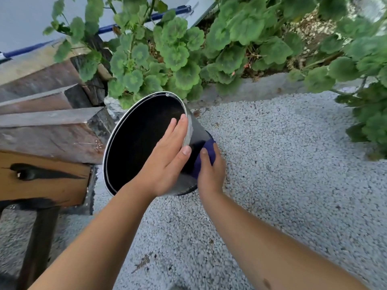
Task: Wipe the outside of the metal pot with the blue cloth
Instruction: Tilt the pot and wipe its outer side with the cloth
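Observation:
The metal pot [194,130] is tilted with its dark open mouth facing me, held above the gravel. My left hand [167,160] grips its rim on the right side, fingers inside the mouth and thumb on the outer wall. My right hand [210,170] presses the blue cloth [207,150] flat against the lower right of the pot's outer wall. Most of the cloth is hidden under that hand and behind the pot.
Pale gravel ground [282,174] spreads under and to the right of the pot. Weathered wooden planks and a bench [48,130] stand at the left. Green leafy plants [178,55] crowd the back and right. A blue pole [167,14] leans on the white wall.

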The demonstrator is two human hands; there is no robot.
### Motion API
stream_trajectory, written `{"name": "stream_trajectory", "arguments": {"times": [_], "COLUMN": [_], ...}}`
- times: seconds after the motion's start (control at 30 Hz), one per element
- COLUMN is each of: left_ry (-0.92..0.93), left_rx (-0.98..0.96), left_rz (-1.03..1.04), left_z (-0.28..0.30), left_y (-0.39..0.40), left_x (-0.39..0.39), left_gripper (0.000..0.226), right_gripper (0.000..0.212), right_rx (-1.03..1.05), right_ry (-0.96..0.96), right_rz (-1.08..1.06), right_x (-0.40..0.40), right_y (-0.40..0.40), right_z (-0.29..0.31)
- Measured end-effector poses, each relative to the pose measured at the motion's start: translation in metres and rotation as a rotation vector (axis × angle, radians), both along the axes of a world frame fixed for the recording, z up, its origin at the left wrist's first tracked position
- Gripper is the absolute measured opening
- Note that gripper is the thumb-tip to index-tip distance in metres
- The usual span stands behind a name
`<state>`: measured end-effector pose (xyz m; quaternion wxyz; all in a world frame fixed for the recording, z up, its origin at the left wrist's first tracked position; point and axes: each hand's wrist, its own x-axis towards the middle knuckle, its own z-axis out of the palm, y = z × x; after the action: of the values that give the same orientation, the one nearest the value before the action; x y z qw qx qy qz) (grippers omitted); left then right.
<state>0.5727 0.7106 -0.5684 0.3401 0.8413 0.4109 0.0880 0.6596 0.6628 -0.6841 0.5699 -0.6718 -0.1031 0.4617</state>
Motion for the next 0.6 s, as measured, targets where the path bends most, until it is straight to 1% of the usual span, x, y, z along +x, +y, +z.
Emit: {"name": "stream_trajectory", "arguments": {"times": [0.07, 0.13, 0.2, 0.23, 0.3, 0.33, 0.4, 0.47, 0.53, 0.6], "left_ry": [0.051, 0.102, 0.115, 0.108, 0.080, 0.064, 0.038, 0.021, -0.004, 0.001], "left_rx": [0.054, 0.111, 0.134, 0.134, 0.120, 0.110, 0.092, 0.103, 0.148, 0.146], "left_rz": [-0.005, -0.018, -0.024, -0.027, -0.035, -0.038, -0.050, -0.094, -0.154, -0.131], "left_z": [-0.002, -0.002, -0.001, 0.000, -0.001, -0.001, -0.002, -0.002, -0.002, -0.002], "left_y": [0.002, 0.003, 0.003, 0.003, 0.002, 0.002, 0.003, 0.006, 0.007, 0.007], "left_x": [0.002, 0.003, 0.003, 0.003, 0.002, 0.002, 0.001, 0.004, 0.007, 0.006], "left_gripper": [0.069, 0.071, 0.077, 0.080, 0.084, 0.084, 0.082, 0.080, 0.078, 0.079], "right_gripper": [0.065, 0.067, 0.064, 0.062, 0.057, 0.055, 0.051, 0.051, 0.048, 0.045], "right_rx": [0.046, 0.097, 0.149, 0.190, 0.309, 0.360, 0.437, 0.477, 0.496, 0.508], "right_ry": [0.031, 0.052, 0.103, 0.162, 0.251, 0.229, 0.121, 0.040, -0.050, -0.091], "right_rz": [-0.024, -0.026, -0.031, -0.045, -0.032, 0.007, 0.088, 0.134, 0.128, 0.101], "right_x": [-0.001, 0.002, 0.009, 0.015, 0.028, 0.033, 0.040, 0.039, 0.032, 0.024], "right_y": [0.002, 0.005, 0.013, 0.019, 0.033, 0.039, 0.046, 0.042, 0.031, 0.022], "right_z": [0.012, 0.022, 0.033, 0.041, 0.057, 0.065, 0.074, 0.076, 0.070, 0.063]}}
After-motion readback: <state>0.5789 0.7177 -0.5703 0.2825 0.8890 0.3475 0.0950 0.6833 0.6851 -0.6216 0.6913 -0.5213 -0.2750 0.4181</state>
